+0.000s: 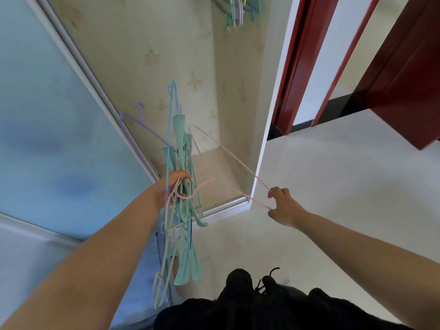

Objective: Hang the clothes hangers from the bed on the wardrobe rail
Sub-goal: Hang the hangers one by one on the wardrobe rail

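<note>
A person stands at an open wardrobe, the left hand (170,189) gripping a tangled bundle of hangers (183,210) in teal, blue, purple and cream, its fingers curled tight around their necks. The right hand (282,207) pinches the corner of a thin pink wire hanger (228,153) between thumb and fingertips, drawing it sideways while its hook remains caught in the bundle. At the top of the view several hung hangers (238,10) already dangle inside the wardrobe, though the rail itself lies out of frame; the job looks partly done, with the whole handful yet to go up. The bed is not in view. Room to move is fair: the wardrobe's papered interior (166,55) stands open between the pale blue sliding door (47,115) on the left and the white side panel (269,129) on the right, whose edge sits close to the pink hanger. A red door frame (300,67) rises beyond, and bare pale floor (333,198) spreads to the right.
</note>
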